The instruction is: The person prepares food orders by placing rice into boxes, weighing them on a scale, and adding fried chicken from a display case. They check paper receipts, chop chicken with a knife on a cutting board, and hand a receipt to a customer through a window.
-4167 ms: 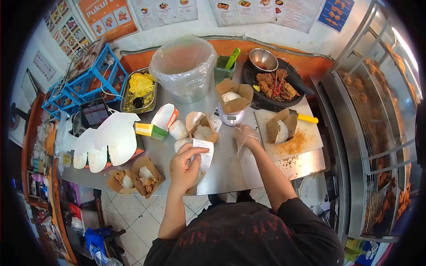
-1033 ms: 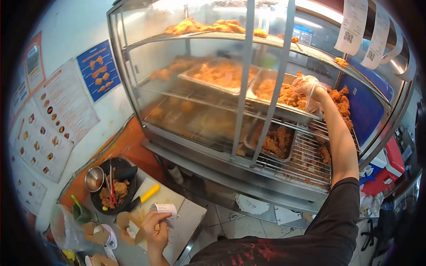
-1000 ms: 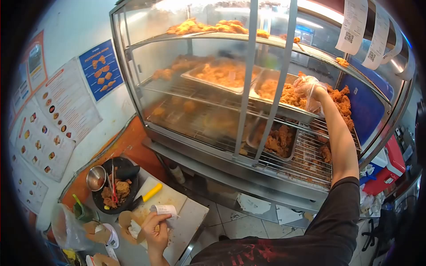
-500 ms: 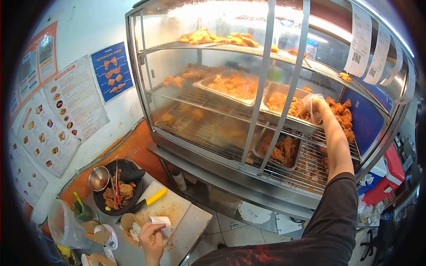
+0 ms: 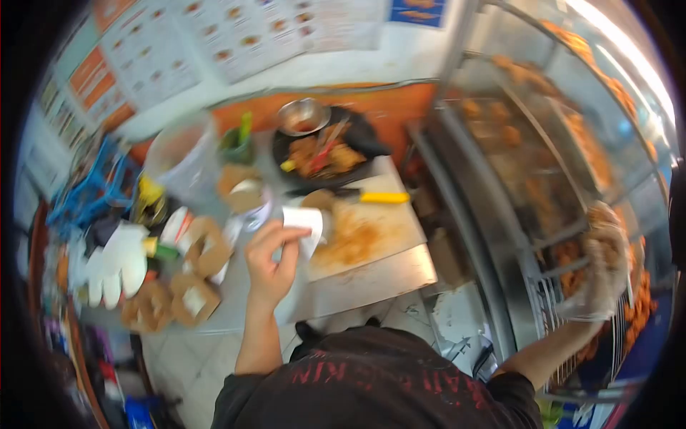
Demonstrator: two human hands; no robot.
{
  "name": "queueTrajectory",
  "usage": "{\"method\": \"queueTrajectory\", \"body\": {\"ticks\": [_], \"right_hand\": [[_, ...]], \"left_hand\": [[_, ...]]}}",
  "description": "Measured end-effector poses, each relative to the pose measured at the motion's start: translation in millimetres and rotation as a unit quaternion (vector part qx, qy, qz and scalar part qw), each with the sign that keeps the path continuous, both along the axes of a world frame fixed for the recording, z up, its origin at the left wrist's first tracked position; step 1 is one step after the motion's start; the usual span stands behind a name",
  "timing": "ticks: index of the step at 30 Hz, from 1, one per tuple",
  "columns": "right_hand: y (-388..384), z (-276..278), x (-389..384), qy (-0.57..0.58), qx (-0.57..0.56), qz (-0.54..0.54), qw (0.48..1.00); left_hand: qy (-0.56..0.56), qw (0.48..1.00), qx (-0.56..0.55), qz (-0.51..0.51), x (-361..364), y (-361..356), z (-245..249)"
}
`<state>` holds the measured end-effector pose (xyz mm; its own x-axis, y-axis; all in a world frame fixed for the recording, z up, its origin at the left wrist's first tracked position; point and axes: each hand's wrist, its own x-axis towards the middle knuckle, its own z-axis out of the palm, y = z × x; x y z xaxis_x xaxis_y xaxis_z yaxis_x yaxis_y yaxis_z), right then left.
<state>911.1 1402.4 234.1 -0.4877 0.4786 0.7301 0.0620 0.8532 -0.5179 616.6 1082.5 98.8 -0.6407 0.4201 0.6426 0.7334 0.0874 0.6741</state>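
My left hand (image 5: 271,261) is closed, pinching a small white paper slip (image 5: 309,227) over the worktable, beside a cutting board (image 5: 389,232) with brown crumbs. My right hand (image 5: 600,275), in a clear plastic glove, is at the open side of the warming cabinet (image 5: 493,236). Its fingers appear closed around a brown piece of fried chicken (image 5: 604,218), though motion blurs the grip. More fried chicken (image 5: 639,311) lies on the wire rack near that hand. A yellow-handled knife (image 5: 384,197) rests at the board's far edge.
A black mortar (image 5: 368,136) holds chicken and red tongs, with a metal bowl (image 5: 304,118) at its rim. Several brown paper boxes (image 5: 207,247), a white glove (image 5: 121,264), a clear plastic-lined bin (image 5: 182,157) and a blue basket (image 5: 96,182) crowd the table's left part.
The view has swung left and down toward the worktable. My right hand has come away from the chicken tray toward the cabinet's near side. My left hand still holds the slip.
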Motion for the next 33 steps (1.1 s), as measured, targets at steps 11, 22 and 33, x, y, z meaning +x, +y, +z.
{"method": "queueTrajectory", "body": {"ticks": [11,22,33], "right_hand": [[-240,-133,-447,-0.341,-0.025,0.336,0.878],[-246,-204,-583,-0.624,0.211,0.258,0.707],[-231,-200,-585,-0.567,0.214,0.287,0.742]], "left_hand": [[-0.07,0.976,0.132,0.156,-38,-181,-3],[-0.11,0.964,0.125,0.206,-48,-249,-10],[-0.086,0.97,0.116,0.195,-49,-217,-6]]}}
